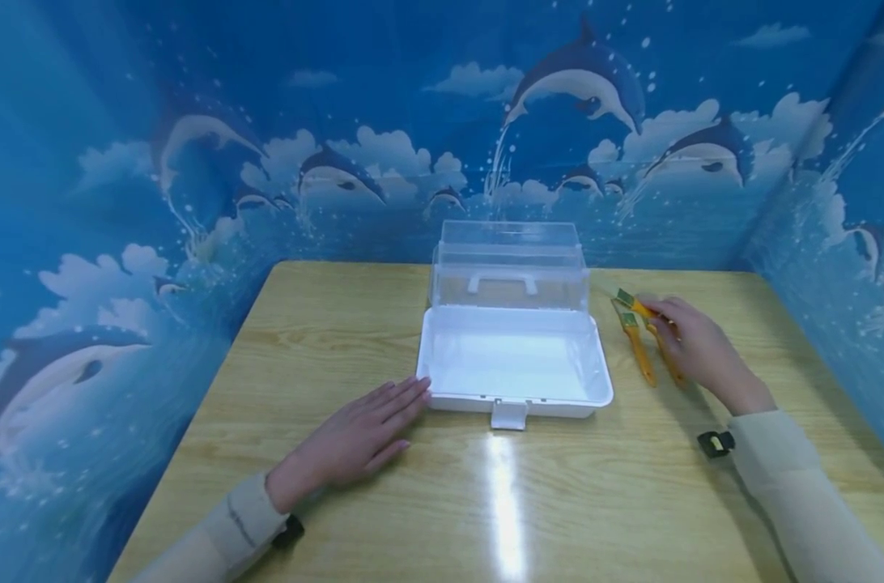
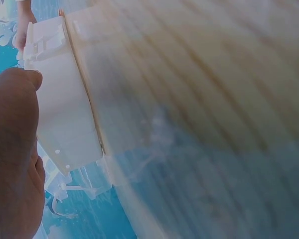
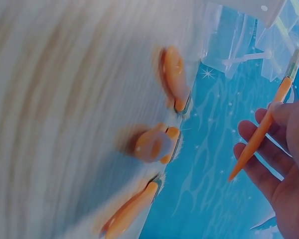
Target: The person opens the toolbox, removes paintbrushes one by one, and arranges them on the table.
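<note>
A white plastic storage box [image 1: 515, 356] stands on the table with its clear lid [image 1: 511, 267] raised at the back. My left hand [image 1: 362, 433] lies at the box's front left corner, its straight fingertips against the wall. To the right of the box, my right hand [image 1: 693, 344] pinches a paintbrush [image 3: 264, 122] by its orange handle, bristles pointing toward the box. Other orange-handled paintbrushes [image 1: 639, 350] lie on the table beneath that hand. In the right wrist view, three of these brushes [image 3: 174, 74] show on the tabletop, the middle one blurred.
The wooden table [image 1: 325, 340] reaches back to a blue dolphin-print backdrop [image 1: 413, 121], which also rises at both sides. A white latch [image 1: 509, 414] hangs down from the box's front edge. A white handle [image 1: 503, 282] sits on the raised lid.
</note>
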Demonstrator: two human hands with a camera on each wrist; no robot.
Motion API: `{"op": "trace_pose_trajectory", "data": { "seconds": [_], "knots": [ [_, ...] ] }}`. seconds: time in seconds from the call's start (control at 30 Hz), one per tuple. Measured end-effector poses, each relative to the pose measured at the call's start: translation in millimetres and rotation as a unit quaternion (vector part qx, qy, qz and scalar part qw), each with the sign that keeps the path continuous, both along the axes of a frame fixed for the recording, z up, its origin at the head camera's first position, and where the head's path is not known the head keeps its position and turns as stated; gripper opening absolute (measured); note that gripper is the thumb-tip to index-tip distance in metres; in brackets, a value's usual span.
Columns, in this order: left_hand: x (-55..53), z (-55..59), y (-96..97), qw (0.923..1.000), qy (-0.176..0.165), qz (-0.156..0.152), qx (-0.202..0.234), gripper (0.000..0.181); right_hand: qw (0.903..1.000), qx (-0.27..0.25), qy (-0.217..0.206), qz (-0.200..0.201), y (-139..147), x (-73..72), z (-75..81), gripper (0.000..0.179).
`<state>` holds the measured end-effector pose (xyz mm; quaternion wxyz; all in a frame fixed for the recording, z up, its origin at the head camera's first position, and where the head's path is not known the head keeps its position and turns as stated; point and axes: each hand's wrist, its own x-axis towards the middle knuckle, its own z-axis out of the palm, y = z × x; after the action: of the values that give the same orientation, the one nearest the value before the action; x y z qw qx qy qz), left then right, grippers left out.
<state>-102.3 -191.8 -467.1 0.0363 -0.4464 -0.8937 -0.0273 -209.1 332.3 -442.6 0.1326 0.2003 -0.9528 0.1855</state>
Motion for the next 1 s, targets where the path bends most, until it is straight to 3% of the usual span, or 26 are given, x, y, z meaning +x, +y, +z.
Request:
{"op": "trace_pose_trajectory", "data": {
  "seconds": [0.3,0.63,1.0],
  "knots": [
    [2.0,0.0,0.5,1.0000,0.001,0.001,0.006,0.071,0.9991,0.004,-0.033,-0.025,10.4,3.0,-3.7,0.031],
    [1.7,-0.4,0.7,1.0000,0.000,-0.002,0.003,0.070,0.9997,0.000,-0.010,-0.020,20.4,6.3,-7.4,0.032],
    [-0.4,1.9,0.3,1.0000,0.000,0.002,-0.001,0.069,0.9993,0.003,-0.013,-0.035,33.5,8.6,-7.7,0.032]
  ]
}}
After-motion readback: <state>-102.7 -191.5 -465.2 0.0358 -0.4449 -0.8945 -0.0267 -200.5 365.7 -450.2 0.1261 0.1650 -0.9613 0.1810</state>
